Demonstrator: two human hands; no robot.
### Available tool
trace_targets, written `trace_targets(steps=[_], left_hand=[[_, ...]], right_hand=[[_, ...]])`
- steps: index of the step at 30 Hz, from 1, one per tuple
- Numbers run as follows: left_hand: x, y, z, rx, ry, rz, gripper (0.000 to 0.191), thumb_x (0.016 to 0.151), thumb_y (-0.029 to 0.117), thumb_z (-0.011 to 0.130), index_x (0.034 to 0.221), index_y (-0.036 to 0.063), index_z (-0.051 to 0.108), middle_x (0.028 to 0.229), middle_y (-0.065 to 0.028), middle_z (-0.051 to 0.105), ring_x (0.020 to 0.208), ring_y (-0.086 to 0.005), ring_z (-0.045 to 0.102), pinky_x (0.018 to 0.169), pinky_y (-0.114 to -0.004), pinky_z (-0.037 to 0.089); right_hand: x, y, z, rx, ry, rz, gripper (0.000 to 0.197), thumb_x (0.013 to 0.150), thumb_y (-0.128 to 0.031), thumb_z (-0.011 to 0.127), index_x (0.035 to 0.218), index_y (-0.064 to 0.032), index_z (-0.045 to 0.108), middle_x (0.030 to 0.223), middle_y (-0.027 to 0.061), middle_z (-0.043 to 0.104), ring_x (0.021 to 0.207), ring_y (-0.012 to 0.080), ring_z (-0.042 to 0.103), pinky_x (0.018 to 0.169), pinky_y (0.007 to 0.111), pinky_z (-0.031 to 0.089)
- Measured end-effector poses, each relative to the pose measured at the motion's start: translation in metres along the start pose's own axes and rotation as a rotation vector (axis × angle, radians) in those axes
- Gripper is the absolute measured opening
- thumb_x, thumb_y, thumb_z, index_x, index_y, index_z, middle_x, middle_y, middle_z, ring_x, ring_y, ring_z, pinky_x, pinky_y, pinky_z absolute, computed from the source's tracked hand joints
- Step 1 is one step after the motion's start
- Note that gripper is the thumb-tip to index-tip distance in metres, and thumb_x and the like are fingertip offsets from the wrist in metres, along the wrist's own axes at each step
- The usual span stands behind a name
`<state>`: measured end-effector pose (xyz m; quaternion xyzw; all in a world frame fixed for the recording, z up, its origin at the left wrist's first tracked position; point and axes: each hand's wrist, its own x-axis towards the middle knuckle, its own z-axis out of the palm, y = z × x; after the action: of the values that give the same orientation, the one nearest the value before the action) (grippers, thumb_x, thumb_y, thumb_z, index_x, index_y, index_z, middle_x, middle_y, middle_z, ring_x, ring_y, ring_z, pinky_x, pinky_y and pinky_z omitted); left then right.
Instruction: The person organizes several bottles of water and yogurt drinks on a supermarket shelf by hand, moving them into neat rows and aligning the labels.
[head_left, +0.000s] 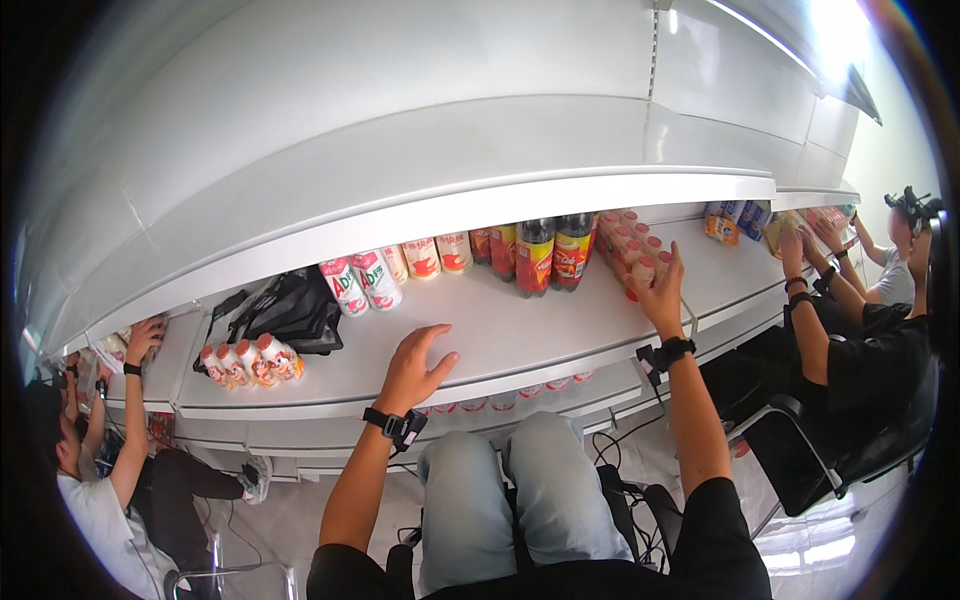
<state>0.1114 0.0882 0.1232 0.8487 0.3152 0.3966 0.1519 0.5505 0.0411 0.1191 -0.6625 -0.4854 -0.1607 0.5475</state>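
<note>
My right hand is at the near end of a pack of small pink-capped drink bottles on the shelf. Its thumb is on the left side and its fingers along the right, spanning the pack. Above the shelf's front edge hovers my left hand, fingers apart and holding nothing. Dark cola bottles with red and yellow labels stand just left of the pack. Further left are cream-coloured bottles and two white bottles with green lettering.
A black plastic bag lies behind a pack of red-capped bottles at the shelf's left. An upper shelf edge overhangs the goods. Co-workers sit both sides; one person's hand is on goods at right. Capped bottles stand on a lower shelf.
</note>
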Motion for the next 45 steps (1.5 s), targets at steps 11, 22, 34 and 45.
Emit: trace_targets(steps=[11,22,34,45], left_hand=[[-0.002,-0.002,-0.002,0.079,0.058,0.034,0.027,0.082,0.016,0.071,0.106,0.0049,0.064,0.104,-0.0125,0.067,0.099,-0.0326,0.061,0.09,-0.041,0.047],[-0.003,-0.001,-0.005,-0.028,0.043,0.015,0.025,0.081,0.017,0.072,0.103,0.0057,0.065,0.103,-0.0114,0.068,0.1,-0.0315,0.062,0.091,-0.041,0.047],[-0.008,0.009,-0.006,-0.115,0.016,-0.004,0.063,0.077,0.032,0.078,0.13,0.0067,0.053,0.13,-0.0137,0.057,0.12,-0.0318,0.054,0.104,-0.041,0.041],[-0.061,0.024,-0.044,0.185,0.437,0.254,0.052,0.075,0.016,0.075,0.123,0.0063,0.057,0.132,-0.0112,0.055,0.122,-0.0318,0.052,0.103,-0.046,0.04]], right_hand=[[0.013,-0.016,-0.005,-0.084,-0.137,0.118,0.072,0.073,-0.027,0.079,0.135,-0.0161,0.045,0.125,0.0194,0.05,0.114,0.0376,0.051,0.09,0.044,0.049],[-0.015,0.012,-0.13,0.115,-0.482,-0.004,0.081,0.07,-0.011,0.078,0.139,-0.0059,0.037,0.135,0.0179,0.045,0.125,0.0317,0.048,0.106,0.041,0.04],[-0.049,-0.07,-0.125,0.451,-0.783,0.074,0.092,0.067,-0.021,0.086,0.139,-0.0021,0.033,0.142,0.0165,0.044,0.128,0.027,0.047,0.108,0.039,0.038],[-0.055,-0.175,0.046,0.648,-1.119,-0.132,0.087,0.066,-0.011,0.084,0.138,-0.0029,0.036,0.14,0.0143,0.045,0.129,0.0255,0.046,0.11,0.038,0.036]])
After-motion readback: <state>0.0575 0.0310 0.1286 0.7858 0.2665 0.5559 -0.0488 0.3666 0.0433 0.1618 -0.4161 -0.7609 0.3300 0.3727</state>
